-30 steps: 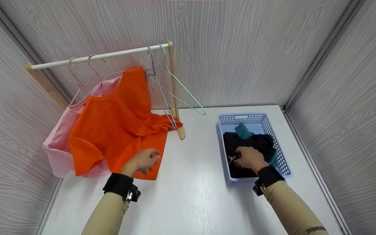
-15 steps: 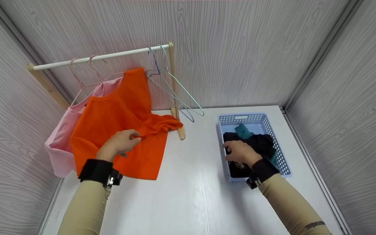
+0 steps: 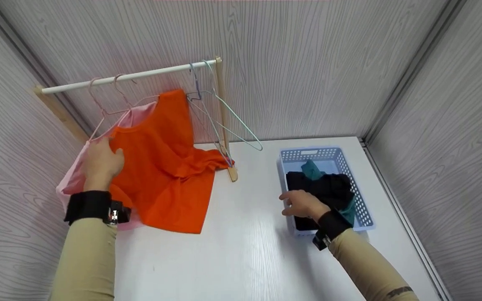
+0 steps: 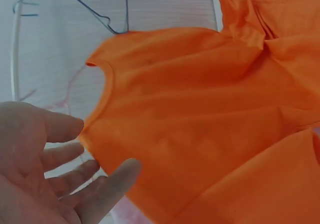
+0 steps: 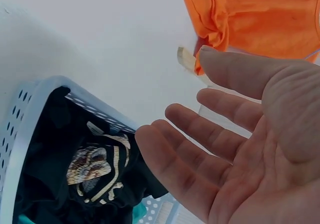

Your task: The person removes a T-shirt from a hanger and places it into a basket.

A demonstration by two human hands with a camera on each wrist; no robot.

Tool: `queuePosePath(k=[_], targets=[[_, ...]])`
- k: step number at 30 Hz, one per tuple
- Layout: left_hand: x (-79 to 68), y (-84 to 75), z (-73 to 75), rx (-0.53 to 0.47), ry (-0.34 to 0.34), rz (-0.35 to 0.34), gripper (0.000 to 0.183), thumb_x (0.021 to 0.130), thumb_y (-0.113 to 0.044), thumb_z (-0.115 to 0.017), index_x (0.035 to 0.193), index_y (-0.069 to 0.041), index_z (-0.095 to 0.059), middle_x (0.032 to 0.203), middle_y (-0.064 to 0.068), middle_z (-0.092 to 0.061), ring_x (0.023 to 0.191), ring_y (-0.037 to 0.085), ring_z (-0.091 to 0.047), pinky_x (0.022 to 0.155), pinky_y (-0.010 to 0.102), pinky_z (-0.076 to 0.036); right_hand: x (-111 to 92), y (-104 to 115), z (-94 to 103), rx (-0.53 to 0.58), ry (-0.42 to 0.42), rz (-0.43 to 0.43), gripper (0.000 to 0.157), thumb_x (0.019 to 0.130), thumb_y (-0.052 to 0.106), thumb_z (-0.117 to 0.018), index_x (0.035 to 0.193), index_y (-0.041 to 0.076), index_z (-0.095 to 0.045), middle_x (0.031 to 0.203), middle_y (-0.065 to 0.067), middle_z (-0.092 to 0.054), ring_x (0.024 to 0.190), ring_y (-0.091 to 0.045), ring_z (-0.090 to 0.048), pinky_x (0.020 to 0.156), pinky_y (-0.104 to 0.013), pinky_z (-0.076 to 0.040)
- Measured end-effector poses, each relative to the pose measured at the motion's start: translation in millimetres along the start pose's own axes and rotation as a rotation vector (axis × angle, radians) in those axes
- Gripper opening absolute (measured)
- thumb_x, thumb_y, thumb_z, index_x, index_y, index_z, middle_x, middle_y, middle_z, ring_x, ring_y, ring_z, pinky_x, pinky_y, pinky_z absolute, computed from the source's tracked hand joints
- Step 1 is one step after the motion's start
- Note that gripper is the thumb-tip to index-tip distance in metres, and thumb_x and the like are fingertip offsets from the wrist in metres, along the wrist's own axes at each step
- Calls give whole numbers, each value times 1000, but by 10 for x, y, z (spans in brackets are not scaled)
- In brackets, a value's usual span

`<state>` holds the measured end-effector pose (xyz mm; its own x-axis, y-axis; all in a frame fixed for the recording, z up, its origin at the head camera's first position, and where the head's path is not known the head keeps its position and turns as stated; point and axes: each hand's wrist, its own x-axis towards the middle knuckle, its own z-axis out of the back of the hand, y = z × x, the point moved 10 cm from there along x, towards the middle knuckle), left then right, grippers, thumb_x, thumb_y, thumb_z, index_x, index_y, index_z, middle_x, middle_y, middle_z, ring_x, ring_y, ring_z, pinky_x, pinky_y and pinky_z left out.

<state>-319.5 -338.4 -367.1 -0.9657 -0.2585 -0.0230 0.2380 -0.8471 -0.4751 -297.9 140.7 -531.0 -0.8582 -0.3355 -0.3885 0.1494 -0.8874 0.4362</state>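
Observation:
My left hand is by the left shoulder of an orange T-shirt, its fingers loosely spread near the neckline in the left wrist view; whether they touch the cloth I cannot tell. The T-shirt hangs from a pink hanger, one sleeve bunched at the right. Behind it hangs a pink garment, mostly hidden. My right hand hovers over the left rim of a blue basket, relaxed and holding nothing. Inside lie a black garment with a gold print and a teal cloth.
A rack with a white rod and wooden legs stands at the back left. A bare green hanger and a blue hanger hang at its right end. Grey panels enclose the white table.
My left hand has moved left and up across the orange T-shirt to its shoulder. My right hand has come off the black garment toward the basket's left rim. The blue hanger has swung.

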Motion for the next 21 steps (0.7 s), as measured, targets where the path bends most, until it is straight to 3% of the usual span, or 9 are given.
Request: queuePosePath(k=[5,9,13,21], targets=[[42,115,-112,25,13,35,50,105,-24,-29,142,10,-31,130,39,-45,115,56,-46,98,66,-40,6,-31,-60,-26,-1,16,48,86,20,-73,130,8,-60,118,-13,-67,110,-27,-63,94,-46,-52],[86,46,-139,47,-28,27,46,105,-23,-27,138,6,-40,131,37,-49,115,55,-49,93,67,-42,19,-59,-108,-32,7,-5,47,85,22,-73,129,10,-61,117,-11,-68,107,-25,-63,94,-45,-52],[125,-49,-155,6,-48,34,43,105,-22,-29,141,-3,-41,136,32,-49,114,54,-50,94,67,-39,26,-73,-149,-17,15,-20,45,86,22,-72,128,11,-62,116,-11,-68,105,-24,-63,93,-45,-52],[72,-87,68,35,-133,58,42,104,-22,-31,139,-5,-46,131,34,-52,113,56,-48,96,65,-37,20,-63,-231,-6,30,-4,45,86,21,-72,129,9,-62,109,-10,-69,98,-22,-63,89,-43,-54]])
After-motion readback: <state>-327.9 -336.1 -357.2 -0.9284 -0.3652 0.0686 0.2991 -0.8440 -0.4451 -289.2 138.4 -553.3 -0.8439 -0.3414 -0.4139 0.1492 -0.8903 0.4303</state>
